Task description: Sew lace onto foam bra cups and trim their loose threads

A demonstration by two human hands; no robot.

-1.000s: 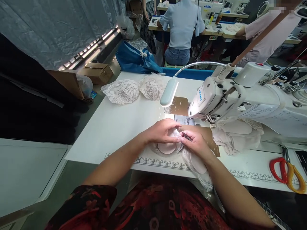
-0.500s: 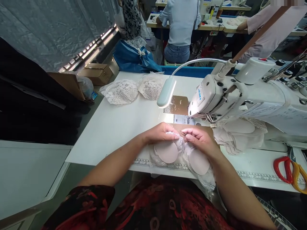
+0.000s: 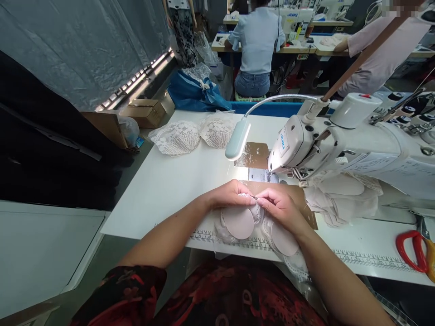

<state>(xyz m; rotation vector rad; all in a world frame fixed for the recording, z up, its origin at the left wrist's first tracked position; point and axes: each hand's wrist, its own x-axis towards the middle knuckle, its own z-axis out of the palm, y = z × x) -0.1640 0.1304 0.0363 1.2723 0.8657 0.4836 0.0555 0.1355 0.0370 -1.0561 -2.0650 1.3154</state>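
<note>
A pale pink lace bra (image 3: 238,222) with smooth oval cup linings lies across the table's front edge, its second cup (image 3: 284,240) to the right. My left hand (image 3: 231,194) is closed on the lace edge at the top of the left cup. Against it, my right hand (image 3: 279,206) pinches with thumb and forefinger at the same lace. A tiny dark sliver shows between the fingertips; what it is I cannot make out. Both hands are in front of the sewing machine (image 3: 288,145), apart from its needle area.
Two white lace cups (image 3: 176,138) lie at the table's far left. More pale fabric pieces (image 3: 343,199) rest under the machine arm. Red and yellow-handled scissors (image 3: 413,251) lie at right. A lamp (image 3: 238,138) hangs over the table. Co-workers (image 3: 256,50) sit beyond.
My right fingertips have moved left and now meet the left ones at the lace edge. The whole view has shifted slightly; the bra stays in the same place.
</note>
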